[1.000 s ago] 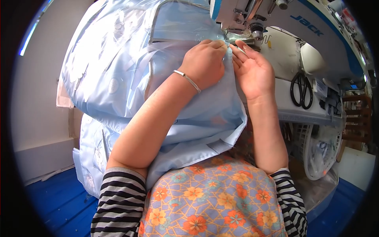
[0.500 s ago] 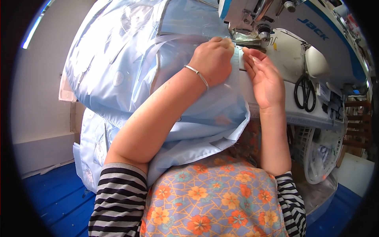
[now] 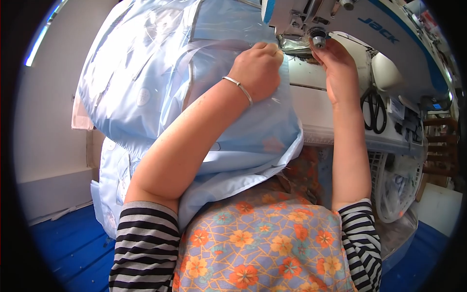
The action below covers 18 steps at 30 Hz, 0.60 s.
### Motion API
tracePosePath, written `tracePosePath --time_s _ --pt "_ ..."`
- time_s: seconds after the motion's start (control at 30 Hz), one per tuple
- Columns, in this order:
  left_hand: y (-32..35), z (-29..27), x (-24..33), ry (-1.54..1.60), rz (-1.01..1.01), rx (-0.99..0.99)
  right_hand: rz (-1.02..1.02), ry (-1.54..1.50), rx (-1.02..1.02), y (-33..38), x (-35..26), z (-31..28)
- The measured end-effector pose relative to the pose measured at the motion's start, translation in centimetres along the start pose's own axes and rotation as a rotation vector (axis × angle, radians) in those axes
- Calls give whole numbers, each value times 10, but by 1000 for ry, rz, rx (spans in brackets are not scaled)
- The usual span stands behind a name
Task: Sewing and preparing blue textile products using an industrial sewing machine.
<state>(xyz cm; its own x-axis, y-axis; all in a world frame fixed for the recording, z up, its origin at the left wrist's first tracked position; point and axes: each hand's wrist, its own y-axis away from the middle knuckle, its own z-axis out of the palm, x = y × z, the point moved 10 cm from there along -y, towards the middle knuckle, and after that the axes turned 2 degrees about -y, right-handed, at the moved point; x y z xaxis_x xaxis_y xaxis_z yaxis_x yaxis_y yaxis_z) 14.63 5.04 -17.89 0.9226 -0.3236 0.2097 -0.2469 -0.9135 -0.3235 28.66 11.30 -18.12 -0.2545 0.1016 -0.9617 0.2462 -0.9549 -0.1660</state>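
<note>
My left hand (image 3: 258, 70), a silver bangle on its wrist, is closed on the right edge of a light blue fabric (image 3: 243, 119) with clear plastic over it. The hand lies just below the sewing machine (image 3: 292, 17), near the needle area. My right hand (image 3: 338, 61) is raised at the machine's head, beside a round metal knob (image 3: 318, 39). Its fingertips are partly hidden behind that knob, so I cannot tell whether they hold anything. The fabric spreads over the left side and hangs down toward my lap.
Black-handled scissors (image 3: 373, 111) lie on the white machine table (image 3: 311, 104), right of my right forearm. A white plastic basket (image 3: 396, 190) stands below the table's right end. A patterned apron (image 3: 258, 243) covers my lap. The floor (image 3: 68, 248) is blue.
My right hand has moved up and right, from beside the fabric edge to the knob on the machine. My left hand keeps its grip on the fabric.
</note>
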Motion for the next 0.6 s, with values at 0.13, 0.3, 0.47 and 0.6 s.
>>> tracePosePath --time_s 0.13,0.3,0.47,0.6 --pt "-1 -1 0 10 10 10 -49 80 -63 -7 -7 2" --pt "-3 -1 -2 7 29 19 -153 320 -20 -14 -15 -3" --pt "-2 -17 3 41 105 209 -437 684 25 -9 -45 3" --pt "-2 -6 2 40 74 89 -513 749 22 -9 -55 5"
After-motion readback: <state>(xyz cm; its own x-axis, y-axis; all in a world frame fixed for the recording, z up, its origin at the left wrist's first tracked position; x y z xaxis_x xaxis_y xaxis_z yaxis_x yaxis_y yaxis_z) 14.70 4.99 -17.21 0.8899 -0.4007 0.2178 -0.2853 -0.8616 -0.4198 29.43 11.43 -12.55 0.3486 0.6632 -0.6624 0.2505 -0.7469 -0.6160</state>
